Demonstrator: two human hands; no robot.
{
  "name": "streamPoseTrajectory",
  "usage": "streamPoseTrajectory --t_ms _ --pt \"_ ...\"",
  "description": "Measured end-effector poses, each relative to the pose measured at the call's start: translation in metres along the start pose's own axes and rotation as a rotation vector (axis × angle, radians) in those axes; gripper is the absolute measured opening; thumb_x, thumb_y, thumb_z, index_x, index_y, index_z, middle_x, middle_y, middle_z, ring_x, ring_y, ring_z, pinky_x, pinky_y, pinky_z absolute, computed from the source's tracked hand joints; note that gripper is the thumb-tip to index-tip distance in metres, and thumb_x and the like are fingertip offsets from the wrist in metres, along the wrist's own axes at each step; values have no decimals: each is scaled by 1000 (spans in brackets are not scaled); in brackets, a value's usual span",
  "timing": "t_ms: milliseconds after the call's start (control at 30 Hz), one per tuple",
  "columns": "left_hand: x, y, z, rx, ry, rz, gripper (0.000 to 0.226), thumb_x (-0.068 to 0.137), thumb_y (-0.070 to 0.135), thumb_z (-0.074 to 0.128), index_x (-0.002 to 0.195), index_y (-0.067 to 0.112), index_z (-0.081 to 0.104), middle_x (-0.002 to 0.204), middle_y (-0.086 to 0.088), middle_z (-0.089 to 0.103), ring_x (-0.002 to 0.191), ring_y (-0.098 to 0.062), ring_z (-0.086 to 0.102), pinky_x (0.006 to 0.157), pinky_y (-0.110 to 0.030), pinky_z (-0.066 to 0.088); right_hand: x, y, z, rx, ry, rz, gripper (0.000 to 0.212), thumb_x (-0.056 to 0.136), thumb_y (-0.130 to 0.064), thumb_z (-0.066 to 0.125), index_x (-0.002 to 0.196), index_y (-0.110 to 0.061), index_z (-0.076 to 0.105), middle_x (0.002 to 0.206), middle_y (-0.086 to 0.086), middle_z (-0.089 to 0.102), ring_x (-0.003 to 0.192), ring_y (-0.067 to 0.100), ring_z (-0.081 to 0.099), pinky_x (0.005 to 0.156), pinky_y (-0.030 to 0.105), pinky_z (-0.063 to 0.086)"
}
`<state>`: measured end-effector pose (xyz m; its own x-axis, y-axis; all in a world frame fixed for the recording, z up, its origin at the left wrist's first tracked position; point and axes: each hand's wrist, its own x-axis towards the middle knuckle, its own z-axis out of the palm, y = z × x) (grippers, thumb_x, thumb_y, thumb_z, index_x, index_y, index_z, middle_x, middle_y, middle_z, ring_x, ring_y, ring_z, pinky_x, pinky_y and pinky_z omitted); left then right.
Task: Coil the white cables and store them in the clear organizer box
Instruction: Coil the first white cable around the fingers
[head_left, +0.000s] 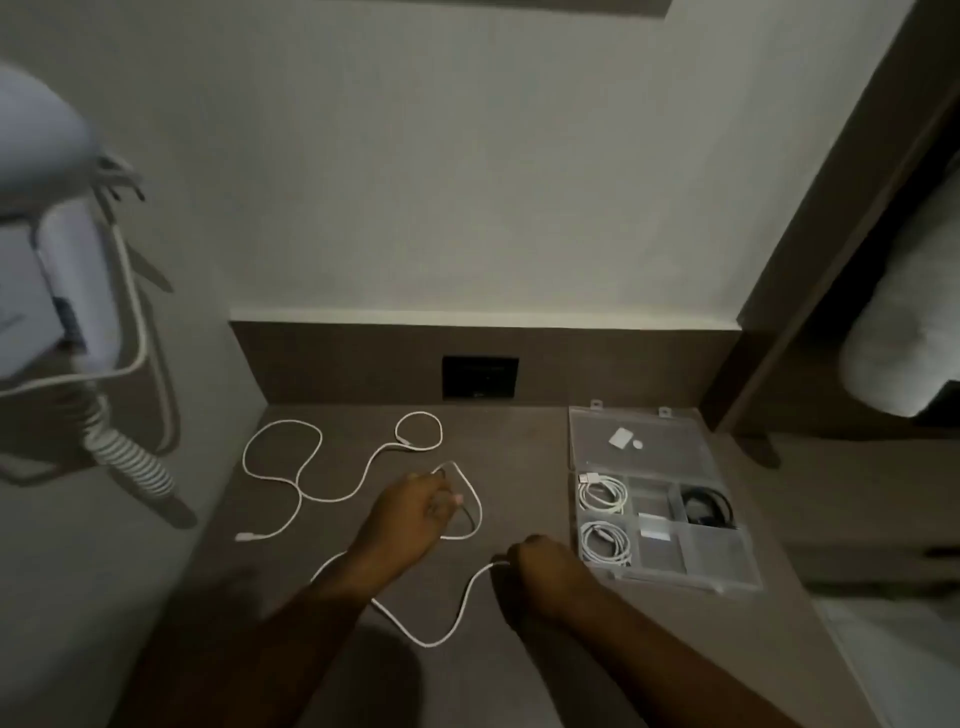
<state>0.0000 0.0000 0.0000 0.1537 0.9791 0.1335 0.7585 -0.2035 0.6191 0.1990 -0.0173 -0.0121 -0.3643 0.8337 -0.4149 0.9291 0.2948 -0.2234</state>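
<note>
Two loose white cables lie on the brown desk. The far cable (311, 467) snakes across the back left, untouched. The near cable (457, 608) loops in front of me. My left hand (410, 514) pinches this near cable at its upper loop, and my right hand (540, 577) is closed on its other end. The clear organizer box (727, 566) stands open at the right, its lid (639, 441) laid back. Two coiled white cables (602, 493) (605, 543) fill its left compartments, and a black cable (706, 506) lies in a right one.
A wall-mounted hair dryer (52, 270) with a spiral cord (130, 462) hangs at the left. A dark socket plate (480, 378) sits in the back panel. A small white item (621, 438) rests on the box lid. A wooden frame (810, 260) rises at the right.
</note>
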Motion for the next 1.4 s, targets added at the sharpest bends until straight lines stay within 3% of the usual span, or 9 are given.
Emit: streamPoseTrajectory --t_ms 233,400,500,733,833,933,1100,1233,1400 --pt "-36 8 47 -546 -188 -545 35 84 46 63 65 17 69 63 -8 70 54 -19 64 64 -36 52 -3 8 13 219 147 71 20 87 -16 51 79 -8 68 86 13 70 83 28 64 67 25 43" --pt "-40 38 53 -967 -441 -924 73 82 74 36 105 12 66 92 -4 73 79 -17 70 61 -24 57 -12 -4 -25 1150 187 253 8 80 6 64 81 13 68 58 15 59 47 20 51 44 22 41" --pt "-25 52 36 -1313 -419 -836 86 75 81 28 98 12 74 94 -8 73 80 -21 69 79 -31 52 -30 -24 -50 1381 157 178 14 80 8 67 93 13 62 56 12 60 42 16 49 37 22 40" --pt "6 86 -22 -1367 -413 -672 30 86 25 56 108 6 62 81 -9 76 59 -17 69 41 -20 45 -54 -49 -77 1460 291 36 12 80 10 69 73 1 63 53 6 63 44 15 60 46 25 55" --pt "12 93 -34 -1360 -449 -645 24 96 12 39 105 4 60 77 -10 74 60 -21 68 60 -31 54 -54 -30 -96 1399 382 -13 12 86 6 61 79 0 67 62 8 69 50 13 63 45 19 52" --pt "14 99 -50 -1298 -659 -619 34 97 7 31 118 0 57 113 -23 70 100 -32 70 89 -41 54 -36 -2 -134 1293 582 -106 24 90 -3 59 88 -23 71 85 -2 73 73 1 66 59 15 49" --pt "20 135 -73 -1147 -1089 -422 44 94 5 29 133 -5 46 136 -38 40 124 -46 46 98 -42 50 8 -2 -167 1264 -96 -531 33 94 -32 54 118 -16 68 129 -2 66 126 16 55 104 41 40" --pt "33 137 -93 -1096 -1131 -373 45 92 9 32 133 -1 48 131 -37 47 111 -40 64 89 -43 55 20 -14 -156 1259 -235 -518 54 82 -63 56 82 -11 72 79 2 72 78 16 67 78 28 52" --pt "36 119 -115 -1187 -975 -355 45 90 7 33 129 -3 52 118 -23 68 107 -35 68 89 -39 58 25 -8 -159 1311 176 -420 52 92 -48 50 50 -20 42 45 -5 40 44 10 38 52 22 40"
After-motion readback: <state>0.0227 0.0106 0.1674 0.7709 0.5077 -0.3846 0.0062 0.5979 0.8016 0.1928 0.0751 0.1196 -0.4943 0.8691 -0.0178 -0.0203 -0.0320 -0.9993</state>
